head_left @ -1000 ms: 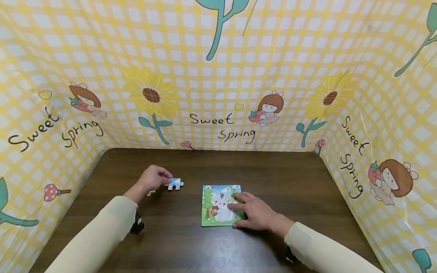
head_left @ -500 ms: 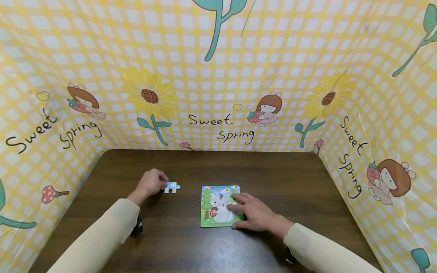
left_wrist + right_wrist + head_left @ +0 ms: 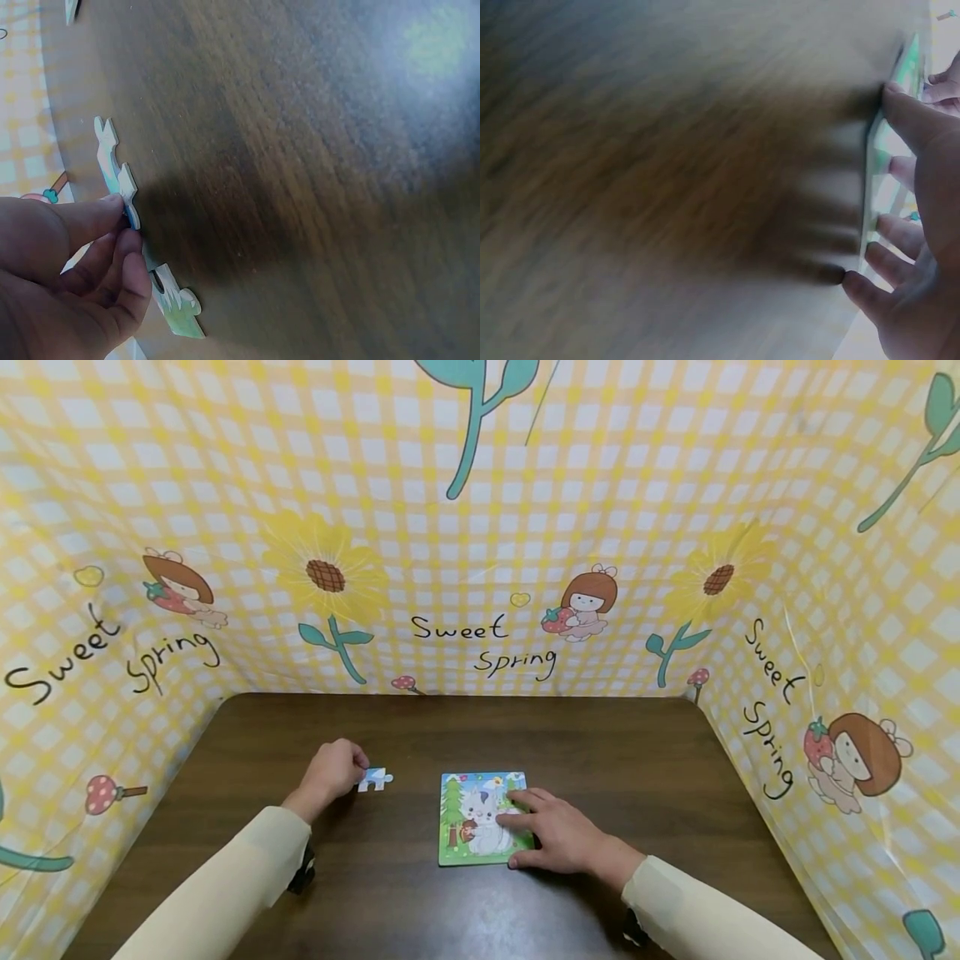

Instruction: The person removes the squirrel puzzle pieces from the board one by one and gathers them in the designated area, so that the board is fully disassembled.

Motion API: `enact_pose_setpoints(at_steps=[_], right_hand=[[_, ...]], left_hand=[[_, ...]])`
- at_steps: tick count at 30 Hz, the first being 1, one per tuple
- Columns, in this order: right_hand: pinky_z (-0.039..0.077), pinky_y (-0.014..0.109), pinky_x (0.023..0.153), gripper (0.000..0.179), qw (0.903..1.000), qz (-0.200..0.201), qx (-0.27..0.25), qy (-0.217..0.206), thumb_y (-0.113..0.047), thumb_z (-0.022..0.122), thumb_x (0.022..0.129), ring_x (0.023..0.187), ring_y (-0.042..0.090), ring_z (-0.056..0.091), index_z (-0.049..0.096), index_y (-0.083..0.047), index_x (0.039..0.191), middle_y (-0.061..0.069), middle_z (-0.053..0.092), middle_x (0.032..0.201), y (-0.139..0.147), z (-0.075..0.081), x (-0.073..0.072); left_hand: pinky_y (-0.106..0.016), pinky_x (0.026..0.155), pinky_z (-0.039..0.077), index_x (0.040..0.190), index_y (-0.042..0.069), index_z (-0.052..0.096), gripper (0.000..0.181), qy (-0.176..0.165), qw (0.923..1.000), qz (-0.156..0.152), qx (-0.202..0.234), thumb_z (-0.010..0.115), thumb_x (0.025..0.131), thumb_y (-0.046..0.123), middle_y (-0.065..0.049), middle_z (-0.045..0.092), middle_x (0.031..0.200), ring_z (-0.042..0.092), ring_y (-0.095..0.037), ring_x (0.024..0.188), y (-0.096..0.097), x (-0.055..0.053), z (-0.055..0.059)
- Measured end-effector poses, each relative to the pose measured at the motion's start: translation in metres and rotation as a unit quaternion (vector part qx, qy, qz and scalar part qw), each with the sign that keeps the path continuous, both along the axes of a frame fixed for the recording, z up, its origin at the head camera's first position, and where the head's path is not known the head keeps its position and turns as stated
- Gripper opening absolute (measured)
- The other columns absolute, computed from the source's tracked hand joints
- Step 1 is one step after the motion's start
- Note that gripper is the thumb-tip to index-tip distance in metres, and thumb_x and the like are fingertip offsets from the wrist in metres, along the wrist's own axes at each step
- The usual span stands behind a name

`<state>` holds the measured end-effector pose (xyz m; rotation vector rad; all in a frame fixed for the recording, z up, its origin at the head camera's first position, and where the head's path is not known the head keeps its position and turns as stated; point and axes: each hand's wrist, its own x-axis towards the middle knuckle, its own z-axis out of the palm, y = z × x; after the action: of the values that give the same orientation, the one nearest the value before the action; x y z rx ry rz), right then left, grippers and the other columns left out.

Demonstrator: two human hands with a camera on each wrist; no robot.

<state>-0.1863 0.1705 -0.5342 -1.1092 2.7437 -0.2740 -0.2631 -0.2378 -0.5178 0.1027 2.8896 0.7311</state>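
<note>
The left grip [image 3: 332, 776] pinches a blue and white puzzle piece [image 3: 377, 779] between thumb and fingers, which hide part of it. The right grip [image 3: 561, 833] is spread wide, resting on one side of a square animal picture [image 3: 472, 820] and covering some of it. The picture lies between the two grips on the brown counter [image 3: 405, 906]. Past both grips hangs a yellow checked cloth [image 3: 465, 552] that says "Sweet Spring" at the back and on both sides. Only the left wrist view shows a green and white piece [image 3: 177, 304] just beside the left grip.
</note>
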Motion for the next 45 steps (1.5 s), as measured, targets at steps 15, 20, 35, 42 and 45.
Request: enact_pose_setpoints(at_steps=[15, 20, 35, 42, 45], right_hand=[[0.038, 0.060, 0.112, 0.065, 0.9994, -0.020, 0.027, 0.001, -0.065, 0.068, 0.089, 0.147, 0.033, 0.040, 0.058, -0.034, 0.146, 0.008, 0.043, 0.160, 0.000, 0.010, 0.003], [0.038, 0.059, 0.113, 0.061, 0.9995, -0.022, 0.022, 0.002, -0.060, 0.069, 0.090, 0.146, 0.033, 0.041, 0.061, -0.031, 0.144, 0.008, 0.044, 0.159, 0.005, 0.011, 0.005], [0.044, 0.059, 0.107, 0.057, 0.9985, -0.054, 0.003, -0.012, -0.057, 0.070, 0.092, 0.138, 0.032, 0.049, 0.064, -0.025, 0.140, 0.009, 0.050, 0.153, 0.014, 0.010, 0.008], [0.043, 0.062, 0.106, 0.058, 0.9966, -0.067, -0.032, -0.035, -0.052, 0.074, 0.091, 0.142, 0.035, 0.045, 0.064, -0.024, 0.140, 0.013, 0.046, 0.156, 0.019, 0.008, 0.010], [0.042, 0.062, 0.107, 0.059, 0.9964, -0.071, -0.036, -0.031, -0.053, 0.073, 0.091, 0.143, 0.035, 0.043, 0.063, -0.025, 0.141, 0.013, 0.043, 0.158, 0.023, 0.007, 0.010]], left_hand=[[-0.037, 0.067, 0.050, 0.087, 0.009, 0.071, 0.009, 0.039, 0.9991, -0.014, 0.008, 0.063, 0.090, 0.010, -0.003, 0.069, 0.082, 0.059, -0.018, 0.071, 0.016, 0.006, 0.011], [-0.039, 0.071, 0.053, 0.095, 0.009, 0.074, 0.011, 0.042, 0.9977, -0.041, 0.034, 0.064, 0.095, 0.014, -0.004, 0.071, 0.087, 0.061, -0.018, 0.074, 0.049, 0.013, 0.019], [-0.037, 0.080, 0.052, 0.105, 0.009, 0.076, 0.015, -0.021, 0.9872, -0.106, 0.117, 0.066, 0.098, 0.018, -0.001, 0.071, 0.095, 0.060, -0.017, 0.084, 0.157, 0.025, 0.024], [-0.035, 0.077, 0.052, 0.112, 0.007, 0.075, 0.021, -0.072, 0.9797, -0.117, 0.146, 0.064, 0.100, 0.019, -0.003, 0.071, 0.100, 0.061, -0.017, 0.085, 0.188, 0.028, 0.025], [-0.032, 0.070, 0.050, 0.112, 0.007, 0.075, 0.022, -0.092, 0.9747, -0.120, 0.165, 0.063, 0.100, 0.020, -0.003, 0.071, 0.099, 0.061, -0.017, 0.081, 0.194, 0.028, 0.023]])
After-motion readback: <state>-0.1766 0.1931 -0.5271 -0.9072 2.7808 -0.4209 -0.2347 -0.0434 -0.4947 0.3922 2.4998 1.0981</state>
